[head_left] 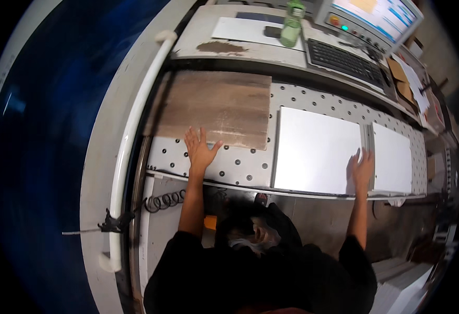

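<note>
Under spread fingers, the left hand [200, 149] presses one brown board [216, 107]; the right hand [364, 166] lies flat across two white panels [316, 149].

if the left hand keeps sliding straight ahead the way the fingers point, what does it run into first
The brown board. The left hand lies flat on the perforated table with its fingertips at that board's near edge, seemingly already touching it, though depth is unclear.

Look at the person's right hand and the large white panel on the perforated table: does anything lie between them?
Nothing visible does. The right hand lies flat on the large white panel at its right edge, beside the narrow gap to the smaller white panel. The left hand rests apart, at the near edge of the brown board.
</note>
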Tool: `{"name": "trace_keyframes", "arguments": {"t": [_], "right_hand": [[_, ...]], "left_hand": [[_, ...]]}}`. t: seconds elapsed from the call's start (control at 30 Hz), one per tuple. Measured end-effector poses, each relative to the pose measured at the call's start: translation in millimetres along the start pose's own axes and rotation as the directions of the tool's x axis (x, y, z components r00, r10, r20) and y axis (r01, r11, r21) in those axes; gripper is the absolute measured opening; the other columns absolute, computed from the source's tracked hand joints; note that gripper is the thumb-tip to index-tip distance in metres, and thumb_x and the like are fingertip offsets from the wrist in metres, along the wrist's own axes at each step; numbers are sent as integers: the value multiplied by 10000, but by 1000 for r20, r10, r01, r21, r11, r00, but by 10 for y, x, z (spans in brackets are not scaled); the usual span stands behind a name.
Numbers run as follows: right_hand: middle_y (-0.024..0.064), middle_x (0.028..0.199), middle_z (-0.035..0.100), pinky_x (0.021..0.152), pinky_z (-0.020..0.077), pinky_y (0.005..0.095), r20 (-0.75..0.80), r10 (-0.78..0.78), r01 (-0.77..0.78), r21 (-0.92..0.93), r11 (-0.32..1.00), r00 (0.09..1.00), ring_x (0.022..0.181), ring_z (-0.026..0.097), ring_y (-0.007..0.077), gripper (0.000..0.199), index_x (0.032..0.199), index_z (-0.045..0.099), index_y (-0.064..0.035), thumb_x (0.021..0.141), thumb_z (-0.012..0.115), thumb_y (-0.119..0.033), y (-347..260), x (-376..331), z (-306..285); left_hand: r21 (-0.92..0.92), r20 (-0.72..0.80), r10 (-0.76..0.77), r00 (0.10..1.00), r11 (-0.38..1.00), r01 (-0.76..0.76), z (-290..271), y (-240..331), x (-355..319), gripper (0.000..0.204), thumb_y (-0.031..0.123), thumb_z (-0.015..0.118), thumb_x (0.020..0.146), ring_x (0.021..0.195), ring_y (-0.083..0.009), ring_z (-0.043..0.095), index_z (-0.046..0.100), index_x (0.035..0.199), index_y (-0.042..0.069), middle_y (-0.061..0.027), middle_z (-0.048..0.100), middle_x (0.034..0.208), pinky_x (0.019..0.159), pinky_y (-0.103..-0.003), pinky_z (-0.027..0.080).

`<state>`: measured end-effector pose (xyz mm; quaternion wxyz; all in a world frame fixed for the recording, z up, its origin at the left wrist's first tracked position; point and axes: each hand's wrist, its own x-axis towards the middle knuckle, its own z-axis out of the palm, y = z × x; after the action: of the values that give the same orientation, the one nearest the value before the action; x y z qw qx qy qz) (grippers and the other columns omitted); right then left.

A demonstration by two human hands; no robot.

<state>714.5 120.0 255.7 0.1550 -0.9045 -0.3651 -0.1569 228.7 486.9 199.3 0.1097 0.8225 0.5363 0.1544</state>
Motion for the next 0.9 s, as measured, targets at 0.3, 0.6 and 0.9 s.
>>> {"name": "trace_keyframes", "arguments": {"t": [0.3, 0.6, 0.9], "right_hand": [[348, 1393, 512, 1105, 388, 541, -16, 208, -204, 134, 970, 978, 1313, 463, 498, 548, 1386, 573, 20, 937, 656, -284, -358, -237, 176], [301, 1312, 571, 1021, 442, 548, 14, 222, -222, 15, 975, 975, 1202, 538, 454, 555, 1380, 612, -71, 927, 689, -381, -694, -347, 130], [408, 1308, 528, 1036, 442, 568, 115, 188, -198, 89, 976, 976, 1222, 512, 522, 595, 1346, 622, 7, 864, 715, -328, -2428, -280, 270]], "left_hand": [[-28, 125, -84, 989, 996, 88, -420, -787, 618, 1079, 735, 650, 829, 1546, -489, 53, 304, 1601, 65, -339, 106, 1651, 1253, -535, 40], [-200, 148, -93, 985, 972, 122, -663, -1370, 817, 1040, 562, 801, 791, 1524, -438, 239, 339, 1585, 74, -318, 236, 1628, 1225, -448, 268], [-261, 95, -89, 992, 959, 111, -629, -1483, 908, 936, 590, 779, 811, 1503, -428, 304, 451, 1538, 102, -342, 379, 1551, 1227, -435, 254]]}}
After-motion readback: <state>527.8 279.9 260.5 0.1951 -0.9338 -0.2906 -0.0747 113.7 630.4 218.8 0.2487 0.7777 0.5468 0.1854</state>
